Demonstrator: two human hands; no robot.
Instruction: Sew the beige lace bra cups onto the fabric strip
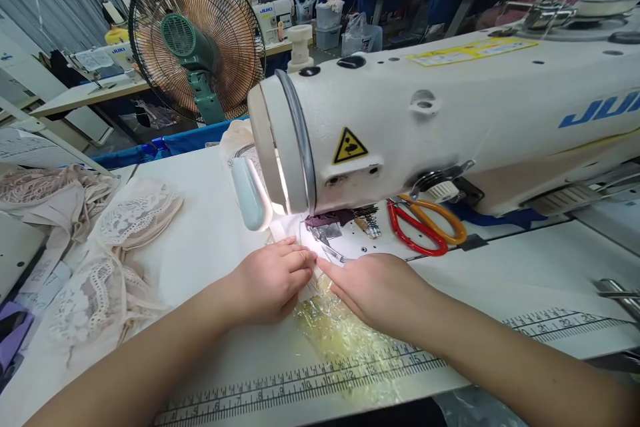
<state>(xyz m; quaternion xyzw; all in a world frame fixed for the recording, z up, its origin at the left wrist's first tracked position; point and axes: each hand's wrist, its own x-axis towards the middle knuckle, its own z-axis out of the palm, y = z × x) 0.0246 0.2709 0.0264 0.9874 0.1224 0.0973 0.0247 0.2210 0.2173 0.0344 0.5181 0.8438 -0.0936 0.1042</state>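
A piece of white fabric (285, 230) lies under the head of the sewing machine (430, 107), by the presser foot. My left hand (273, 280) rests on it with fingers curled and pressed together, closed on the fabric. From the other side my right hand (380, 290) meets it, fingers together and index fingertip at the fabric's edge; its thumb is hidden. A slim pointed metal piece (334, 253) shows just above the right fingers; I cannot tell whether it belongs to the machine. Beneath that hand, a shiny yellowish clear strip (340, 340) lies bunched over the table edge.
Red-handled scissors (417, 230) with an orange second loop lie behind my right hand. Beige lace bra cups (135, 213) are heaped at left. A printed ruler (280, 390) runs along the front edge. A large fan (195, 40) stands beyond the table (195, 180).
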